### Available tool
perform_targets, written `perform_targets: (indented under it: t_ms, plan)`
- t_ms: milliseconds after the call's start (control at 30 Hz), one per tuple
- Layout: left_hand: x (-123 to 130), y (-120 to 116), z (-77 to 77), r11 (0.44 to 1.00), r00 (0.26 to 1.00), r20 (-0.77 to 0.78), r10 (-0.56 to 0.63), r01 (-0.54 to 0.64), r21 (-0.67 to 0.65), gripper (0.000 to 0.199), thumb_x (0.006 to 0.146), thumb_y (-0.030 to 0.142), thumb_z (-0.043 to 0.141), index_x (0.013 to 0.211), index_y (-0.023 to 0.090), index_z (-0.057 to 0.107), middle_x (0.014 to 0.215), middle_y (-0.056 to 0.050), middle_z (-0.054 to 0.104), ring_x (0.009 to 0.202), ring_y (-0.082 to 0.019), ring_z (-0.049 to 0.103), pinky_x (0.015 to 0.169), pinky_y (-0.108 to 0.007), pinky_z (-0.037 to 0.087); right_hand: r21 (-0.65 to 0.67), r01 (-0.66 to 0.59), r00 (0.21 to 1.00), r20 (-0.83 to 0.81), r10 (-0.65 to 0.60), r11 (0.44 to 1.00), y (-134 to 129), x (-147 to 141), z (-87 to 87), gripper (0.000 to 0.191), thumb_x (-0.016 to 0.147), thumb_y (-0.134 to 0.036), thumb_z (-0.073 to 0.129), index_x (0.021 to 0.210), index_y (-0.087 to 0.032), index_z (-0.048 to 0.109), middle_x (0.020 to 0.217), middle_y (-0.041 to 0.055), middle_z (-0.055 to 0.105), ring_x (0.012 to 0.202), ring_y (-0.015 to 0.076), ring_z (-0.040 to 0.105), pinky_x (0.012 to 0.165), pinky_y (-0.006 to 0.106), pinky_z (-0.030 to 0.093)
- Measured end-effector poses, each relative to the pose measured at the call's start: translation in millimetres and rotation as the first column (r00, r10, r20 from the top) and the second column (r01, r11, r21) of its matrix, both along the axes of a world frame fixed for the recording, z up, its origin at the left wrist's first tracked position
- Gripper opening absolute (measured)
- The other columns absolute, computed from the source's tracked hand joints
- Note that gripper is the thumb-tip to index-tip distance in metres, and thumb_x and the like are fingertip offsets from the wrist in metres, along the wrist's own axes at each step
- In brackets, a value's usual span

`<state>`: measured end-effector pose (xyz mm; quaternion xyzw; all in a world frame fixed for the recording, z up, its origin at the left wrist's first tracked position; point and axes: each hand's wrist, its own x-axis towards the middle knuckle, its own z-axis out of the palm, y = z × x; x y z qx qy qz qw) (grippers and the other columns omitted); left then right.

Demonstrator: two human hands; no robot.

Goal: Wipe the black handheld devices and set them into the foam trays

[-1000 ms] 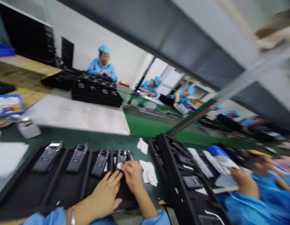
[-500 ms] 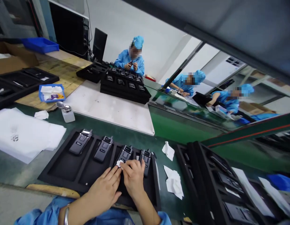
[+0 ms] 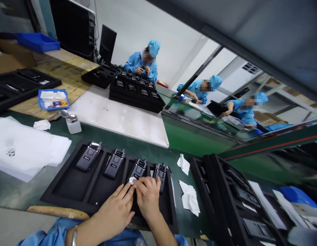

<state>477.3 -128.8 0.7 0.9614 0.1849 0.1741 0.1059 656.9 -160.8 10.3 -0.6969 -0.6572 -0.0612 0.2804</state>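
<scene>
A black foam tray (image 3: pixel 63 186) lies before me, holding several black handheld radios with stub antennas. The third radio (image 3: pixel 138 167) from the left is under my hands, its lower part hidden by them. My right hand (image 3: pixel 148 196) pinches a small white wipe (image 3: pixel 132 180) against that radio's face. My left hand (image 3: pixel 116 208) stretches its fingers flat toward the radio's lower end, fingertips beside the wipe. The rightmost radio (image 3: pixel 160 176) is just behind my right fingers. Two other radios, the second (image 3: pixel 114 164) and the leftmost (image 3: pixel 88 157), lie to the left.
Crumpled wipes (image 3: pixel 190 198) lie right of the tray, near stacked foam trays (image 3: pixel 217 191). White plastic bags (image 3: pixel 22 147), a dispenser bottle (image 3: pixel 73 124) and a blue bin (image 3: pixel 54 99) are on the left. Across the bench, co-workers in blue sit behind more trays (image 3: pixel 135 99).
The camera view has shifted slightly. My hands stay at the same radio, the wipe still pinched in the right. A co-worker at the far right has leaned and moved their arms.
</scene>
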Motion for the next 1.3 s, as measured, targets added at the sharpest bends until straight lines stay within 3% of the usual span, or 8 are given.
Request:
perform_targets:
  t_ms: [100,267,367,500,667,900,1000,1300]
  plan:
    - [-3.4,0.3,4.5,1.0,1.0,0.0,-0.006,0.006,-0.024,0.047,0.099,0.042,0.048,0.131,0.009,0.06,0.143,-0.016,0.056,0.136,-0.03,0.047,0.112,-0.043,0.038,0.026,0.047,0.999,0.007,-0.047,0.999,-0.3,-4.2,0.5,0.025,0.091,-0.012,0.056,0.097,-0.029,0.073,0.088,-0.0002,0.066,0.09,0.02,0.054,0.107,0.054,0.02]
    - [-27.4,4.5,10.0,0.992,0.993,0.071,0.091,-0.085,-0.088,0.038,0.096,0.029,0.053,0.131,0.018,0.059,0.143,-0.01,0.057,0.135,-0.026,0.049,0.115,-0.043,0.038,0.007,-0.007,0.999,0.042,0.007,1.0,1.8,-6.9,6.8,0.027,0.093,-0.012,0.052,0.097,-0.029,0.073,0.086,0.0004,0.068,0.086,0.02,0.055,0.105,0.052,0.021]
    - [-46.7,11.8,4.5,0.972,0.969,0.08,0.236,-0.233,-0.043,0.039,0.093,0.018,0.052,0.13,0.015,0.059,0.146,-0.013,0.053,0.138,-0.028,0.045,0.115,-0.047,0.038,0.066,-0.001,1.0,0.022,-0.001,0.998,22.2,-14.4,14.2,0.023,0.094,-0.016,0.054,0.096,-0.028,0.074,0.086,0.0011,0.068,0.086,0.0202,0.055,0.103,0.051,0.024]
    - [-62.6,21.4,-5.7,0.943,0.943,0.036,0.331,-0.332,0.006,0.046,0.093,0.023,0.052,0.137,0.012,0.053,0.15,-0.015,0.048,0.14,-0.03,0.043,0.113,-0.047,0.039,0.05,-0.109,0.994,-0.008,0.109,0.993,60.9,-48.2,18.3,0.024,0.092,-0.015,0.058,0.1,-0.032,0.073,0.087,-0.0004,0.067,0.09,0.0202,0.054,0.108,0.055,0.019]
    - [-67.1,24.1,-8.0,0.951,0.951,-0.008,0.31,-0.31,-0.005,0.05,0.091,0.025,0.053,0.138,0.011,0.052,0.149,-0.014,0.051,0.139,-0.028,0.044,0.114,-0.044,0.037,-0.044,-0.187,0.982,0.027,0.188,0.981,74.6,-74.4,11.2,0.026,0.088,-0.011,0.06,0.097,-0.032,0.073,0.086,-0.0006,0.066,0.09,0.0206,0.051,0.11,0.059,0.014]
    - [-68.5,26.5,-5.2,0.959,0.958,-0.023,0.284,-0.284,0.001,0.049,0.091,0.025,0.051,0.137,0.008,0.054,0.149,-0.016,0.05,0.139,-0.03,0.044,0.113,-0.043,0.038,-0.064,-0.214,0.974,0.06,0.218,0.975,76.1,-70.0,13.6,0.026,0.089,-0.013,0.059,0.1,-0.032,0.073,0.086,-0.0001,0.067,0.091,0.021,0.051,0.111,0.061,0.012]
    - [-68.6,27.3,-7.1,0.959,0.96,-0.013,0.28,-0.28,-0.03,0.046,0.092,0.025,0.049,0.135,0.01,0.056,0.15,-0.014,0.049,0.141,-0.029,0.042,0.115,-0.043,0.036,-0.06,-0.172,0.983,0.055,0.175,0.983,77.1,-70.1,13.5,0.026,0.089,-0.014,0.06,0.1,-0.033,0.073,0.087,-0.0004,0.067,0.091,0.0213,0.051,0.111,0.061,0.013]
    - [-69.5,28.6,-7.1,0.961,0.963,-0.02,0.27,-0.27,-0.059,0.044,0.09,0.024,0.052,0.131,0.009,0.059,0.152,-0.016,0.046,0.141,-0.03,0.041,0.114,-0.044,0.038,-0.025,-0.164,0.985,0.041,0.165,0.986,64.9,-59.1,-1.0,0.023,0.093,-0.016,0.056,0.101,-0.031,0.072,0.088,-0.0001,0.066,0.09,0.02,0.054,0.108,0.056,0.018]
